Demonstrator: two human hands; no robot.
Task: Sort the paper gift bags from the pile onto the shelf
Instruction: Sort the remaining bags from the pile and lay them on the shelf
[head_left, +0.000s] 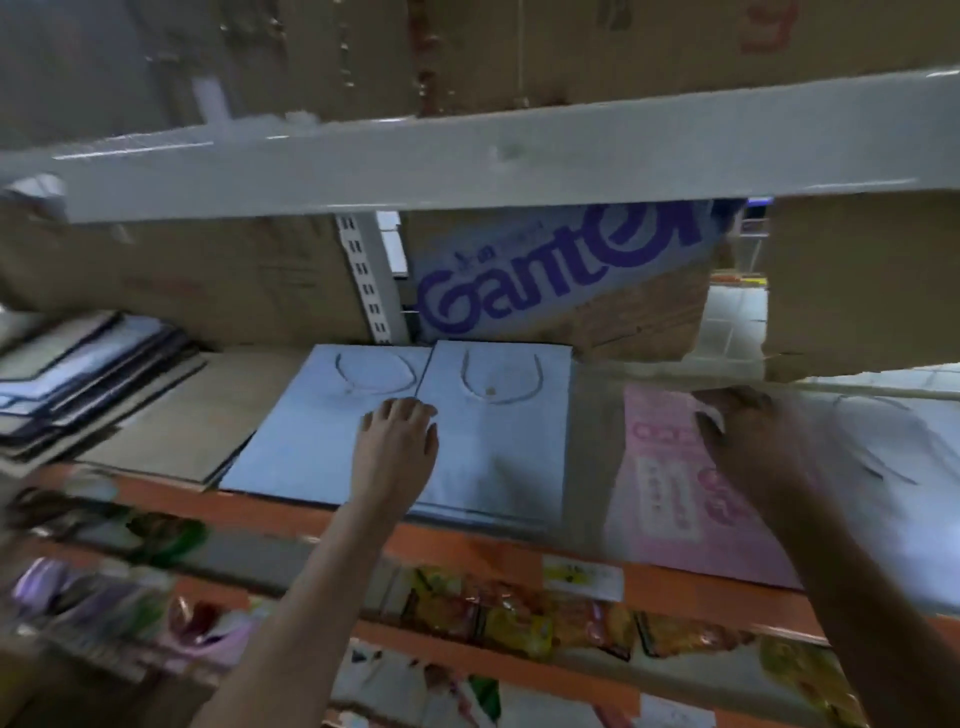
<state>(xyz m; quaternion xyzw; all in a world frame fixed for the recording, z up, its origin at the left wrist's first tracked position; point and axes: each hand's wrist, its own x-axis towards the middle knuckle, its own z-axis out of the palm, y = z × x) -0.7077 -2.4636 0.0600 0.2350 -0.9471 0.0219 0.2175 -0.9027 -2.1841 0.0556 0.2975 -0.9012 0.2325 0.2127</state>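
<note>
- Two flat pale-blue paper gift bags lie side by side on the orange-edged shelf (291, 512), rope handles toward the back: left blue bag (306, 431), right blue bag (506, 441). Their inner edges touch or slightly overlap; can't tell which.
- Left hand (400, 441) rests palm-down across that seam, fingers straight and slightly spread, pressing rather than gripping.
- Right hand (753, 436) is on the flat pink printed paper gift bag (670, 499), further right on the same shelf. Heavy motion blur; fingers look curled at its top edge, but whether they pinch it I cannot tell.
- Another pale bag (893, 447) lies just right of the pink one, blurred.
- Stack of dark-edged flat bags (88, 374) sits at far left.
- Handling, my guess: light, thin, stiff only while flat; creases easily and slides on smooth paper. Take by a side edge or folded top, not the handles, and hold flat while aligning.
</note>
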